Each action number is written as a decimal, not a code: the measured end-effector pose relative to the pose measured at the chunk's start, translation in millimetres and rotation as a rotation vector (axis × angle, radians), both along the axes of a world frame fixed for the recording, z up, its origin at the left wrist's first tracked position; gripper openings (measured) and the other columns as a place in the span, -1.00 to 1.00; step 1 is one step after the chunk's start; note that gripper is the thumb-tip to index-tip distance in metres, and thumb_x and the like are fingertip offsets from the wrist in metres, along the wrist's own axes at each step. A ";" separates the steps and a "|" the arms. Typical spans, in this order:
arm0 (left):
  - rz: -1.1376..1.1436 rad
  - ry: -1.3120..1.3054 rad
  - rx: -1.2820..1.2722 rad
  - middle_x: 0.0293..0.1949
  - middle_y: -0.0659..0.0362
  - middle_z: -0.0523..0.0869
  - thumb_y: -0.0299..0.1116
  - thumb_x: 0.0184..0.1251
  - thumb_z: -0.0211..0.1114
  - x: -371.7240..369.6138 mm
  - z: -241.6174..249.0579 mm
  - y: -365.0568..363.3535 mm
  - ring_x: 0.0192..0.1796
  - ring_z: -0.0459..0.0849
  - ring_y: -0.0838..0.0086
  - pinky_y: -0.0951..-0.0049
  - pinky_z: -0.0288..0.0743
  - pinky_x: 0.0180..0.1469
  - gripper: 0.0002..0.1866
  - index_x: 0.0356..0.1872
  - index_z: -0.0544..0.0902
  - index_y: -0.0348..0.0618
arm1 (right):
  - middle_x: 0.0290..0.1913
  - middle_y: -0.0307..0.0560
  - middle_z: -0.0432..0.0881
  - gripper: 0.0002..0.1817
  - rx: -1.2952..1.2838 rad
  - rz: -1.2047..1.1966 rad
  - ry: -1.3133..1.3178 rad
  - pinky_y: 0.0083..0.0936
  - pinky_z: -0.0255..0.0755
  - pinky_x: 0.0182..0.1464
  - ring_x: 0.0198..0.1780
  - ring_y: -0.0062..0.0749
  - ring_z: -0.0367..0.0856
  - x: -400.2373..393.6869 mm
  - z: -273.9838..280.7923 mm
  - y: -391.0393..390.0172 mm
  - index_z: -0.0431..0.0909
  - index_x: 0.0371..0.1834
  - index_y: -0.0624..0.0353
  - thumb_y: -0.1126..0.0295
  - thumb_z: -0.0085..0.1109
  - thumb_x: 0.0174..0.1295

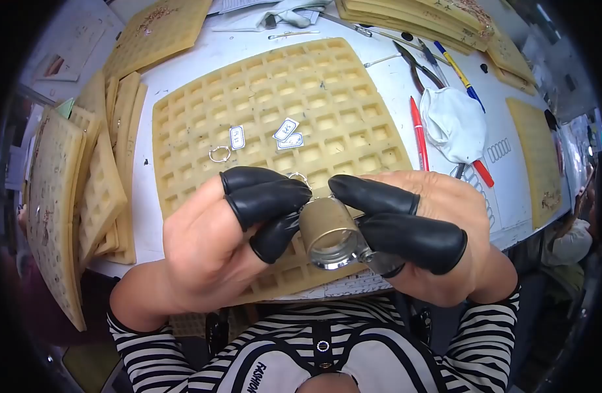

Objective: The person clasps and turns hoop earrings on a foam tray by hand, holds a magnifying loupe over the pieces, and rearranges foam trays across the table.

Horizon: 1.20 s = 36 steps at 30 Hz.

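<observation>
I see both hands raised close under the head camera, above the near edge of the counter. The left hand and the right hand each wear black rubber finger cots on the thumb and first fingers, and together they close around a small brass-coloured loupe, a short cylinder with a silver rim and a lens facing me. The left fingertips press on its left side, the right fingertips on its right and top. Just above the loupe, between the two sets of fingertips, I make out a thin silver ring; I think the left fingers pinch it, but it is too small to be sure.

Beneath the hands lies a large yellow foam grid tray with square cells. On it rest another silver ring, a small white tag just beside that ring, and two more white tags near the tray's middle. More foam trays stand stacked at the left and lie at the far edge of the counter. To the right of the tray are a red pen, a blue pen, a crumpled white cloth and dark pliers. A striped black-and-white top shows at the bottom.
</observation>
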State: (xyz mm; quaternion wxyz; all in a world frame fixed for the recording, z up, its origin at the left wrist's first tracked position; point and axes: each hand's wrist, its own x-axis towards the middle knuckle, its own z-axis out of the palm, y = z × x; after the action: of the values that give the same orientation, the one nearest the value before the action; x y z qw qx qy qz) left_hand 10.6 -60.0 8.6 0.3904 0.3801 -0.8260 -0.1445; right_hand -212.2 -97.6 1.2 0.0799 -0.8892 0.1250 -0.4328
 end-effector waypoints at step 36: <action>-0.041 0.166 0.241 -0.29 0.09 0.69 -0.64 0.07 0.35 4.4 -5.7 0.4 -0.32 0.67 0.48 0.59 0.53 -0.35 -0.78 -0.22 0.64 -0.30 | -0.20 0.26 0.66 -0.69 0.100 0.006 -0.013 -0.31 0.62 -0.24 -0.27 -0.05 0.71 0.9 2.7 5.4 0.58 -0.37 0.36 0.47 0.29 -0.27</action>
State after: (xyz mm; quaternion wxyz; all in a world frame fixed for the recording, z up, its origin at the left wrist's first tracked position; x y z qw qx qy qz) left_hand 15.0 -59.6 2.8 0.4060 0.3940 -0.7751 -0.2813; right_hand -211.4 -92.2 3.9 0.1265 -0.8816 0.1433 -0.4315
